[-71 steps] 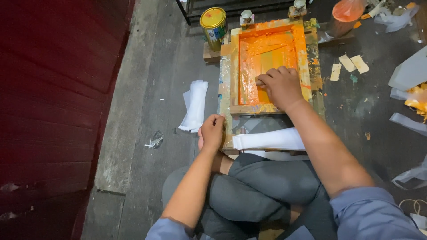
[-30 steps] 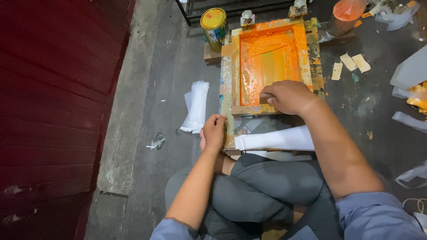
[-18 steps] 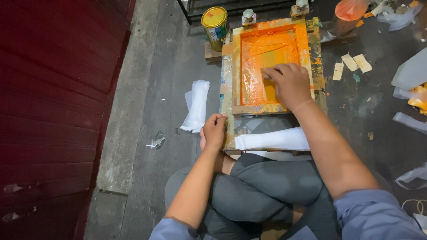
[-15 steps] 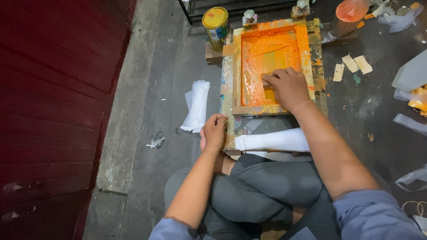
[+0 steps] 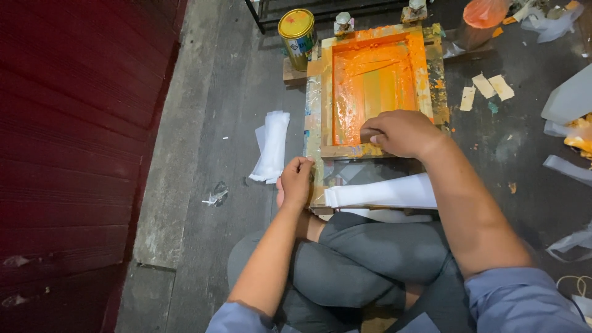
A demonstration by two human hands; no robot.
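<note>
A wooden screen-printing frame [image 5: 325, 80] lies on the floor in front of me, its mesh covered in orange ink. My right hand [image 5: 401, 132] is closed around a squeegee at the near end of the mesh; the tool is mostly hidden under my fingers. At the frame's near left corner my left hand [image 5: 296, 182] rests with curled fingers, pressing on the wood. A stack of white strips [image 5: 382, 192] lies just below the frame, over my crossed legs.
A yellow-lidded tin [image 5: 297, 28] stands at the frame's far left corner. A pile of white strips [image 5: 271, 145] lies on the floor to the left. A dark red wall [image 5: 74, 154] runs along the left. Paper scraps and an orange container [image 5: 484, 15] lie at right.
My right hand has gone back and forth over the mesh and has now pulled the squeegee to the near end. The left hand has stayed at the corner.
</note>
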